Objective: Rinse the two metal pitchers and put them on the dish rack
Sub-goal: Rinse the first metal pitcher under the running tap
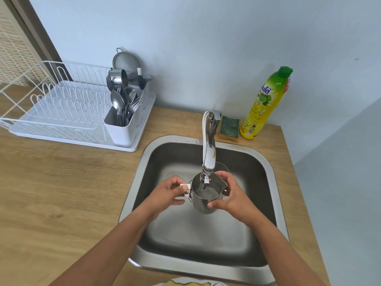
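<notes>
A shiny metal pitcher (203, 200) is held upright over the steel sink (274, 271), right under the faucet (209, 153) spout. My left hand (167, 193) grips its handle on the left side. My right hand (228, 195) curls around the pitcher's right side near the pouring lip. Behind it, partly hidden by the faucet and my right hand, the rim of a second metal pitcher (223, 167) shows in the sink. The white dish rack (68, 112) stands on the counter at the left, its plate slots bare. I cannot tell whether water is running.
The rack's cutlery holder (123, 112) is packed with spoons and forks, with a metal cup and a strainer (125, 62) behind it. A green sponge (229, 126) and a yellow dish soap bottle (266, 104) stand behind the sink. A wooden countertop (61, 193) surrounds the sink.
</notes>
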Motion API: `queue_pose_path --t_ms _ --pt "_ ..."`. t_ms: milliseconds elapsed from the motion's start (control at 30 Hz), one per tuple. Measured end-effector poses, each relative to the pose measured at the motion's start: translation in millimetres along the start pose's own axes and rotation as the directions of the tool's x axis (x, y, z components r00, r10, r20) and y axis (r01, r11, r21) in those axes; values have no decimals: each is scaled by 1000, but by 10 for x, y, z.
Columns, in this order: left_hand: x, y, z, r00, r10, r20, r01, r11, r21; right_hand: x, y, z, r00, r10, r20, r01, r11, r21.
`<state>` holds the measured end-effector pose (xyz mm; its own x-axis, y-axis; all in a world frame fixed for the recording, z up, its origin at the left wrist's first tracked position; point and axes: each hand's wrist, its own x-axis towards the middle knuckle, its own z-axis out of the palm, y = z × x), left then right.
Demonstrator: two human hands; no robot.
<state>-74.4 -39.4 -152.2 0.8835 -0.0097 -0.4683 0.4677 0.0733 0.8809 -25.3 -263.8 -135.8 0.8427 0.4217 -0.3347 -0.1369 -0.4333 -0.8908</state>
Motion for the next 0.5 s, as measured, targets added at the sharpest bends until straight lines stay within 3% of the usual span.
queue_pose_path --t_ms 200,500 --pt "-20 91 -174 996 52 -72 -42 991 128 108 -3 161 998 11 59 -17 994 105" --pt "48 114 -134 995 53 -80 -41 990 139 157 2 129 997 36 75 -44 993 109"
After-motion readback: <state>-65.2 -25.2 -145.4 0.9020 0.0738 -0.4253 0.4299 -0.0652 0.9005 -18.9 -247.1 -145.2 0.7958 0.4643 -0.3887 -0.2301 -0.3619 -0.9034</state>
